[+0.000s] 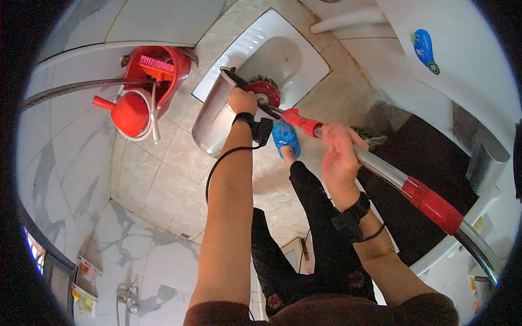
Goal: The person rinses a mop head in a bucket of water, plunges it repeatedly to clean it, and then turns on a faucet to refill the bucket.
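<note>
My right hand (340, 155) is wrapped round the silver and red pole of a mop (383, 165), slightly blurred. The pole runs from the lower right up to a round red head (265, 93) with a dark fringe, which lies at the edge of the white squat toilet (321, 68). My left hand (242, 101) is closed at the rim of a tall silver metal bin (211, 119), right beside the mop head. The bin leans with its dark-rimmed mouth toward the toilet. My left fingertips are partly hidden.
At the left stand a red bucket (182, 68) with a pink-bristled brush (157, 66) and a white pail (142, 135) holding a red scoop (129, 114). A grey hose (70, 89) crosses there. My foot wears a blue shoe cover (286, 137). A dark mat (421, 185) lies right.
</note>
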A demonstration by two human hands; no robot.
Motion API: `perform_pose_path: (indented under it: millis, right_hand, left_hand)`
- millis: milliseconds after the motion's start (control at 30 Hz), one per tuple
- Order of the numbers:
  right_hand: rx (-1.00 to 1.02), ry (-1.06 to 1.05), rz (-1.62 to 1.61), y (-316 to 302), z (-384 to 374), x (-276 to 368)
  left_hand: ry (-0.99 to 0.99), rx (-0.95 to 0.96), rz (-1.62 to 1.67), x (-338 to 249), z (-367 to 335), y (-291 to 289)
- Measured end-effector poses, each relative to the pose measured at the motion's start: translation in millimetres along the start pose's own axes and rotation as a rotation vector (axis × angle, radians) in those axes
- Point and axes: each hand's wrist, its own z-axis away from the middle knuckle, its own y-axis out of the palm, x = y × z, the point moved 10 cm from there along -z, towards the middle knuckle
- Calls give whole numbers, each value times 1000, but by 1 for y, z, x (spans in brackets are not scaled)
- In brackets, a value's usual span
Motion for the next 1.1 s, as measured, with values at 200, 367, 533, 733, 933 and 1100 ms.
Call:
perform_pose_path:
  millis: [200,367,533,733,933,1100]
  right_hand:
    - [32,-91,230,-1,-3,7]
    - [58,-57,230,-3,-6,4]
    - [43,-43,99,-2,-7,0]
    - [46,-8,55,-2,-8,-2]
    - [47,-34,69,-4,-8,-5]
    - [58,-49,73,-3,-8,-2]
  left_hand:
    - [15,-17,6,2,0,10]
    - [26,-10,12,1,-2,15]
    - [21,-19,-21,0,0,13]
    - [-9,-4,21,1,-3,11]
    - [-29,7,17,2,0,9]
    - [-22,-12,30,-4,6,6]
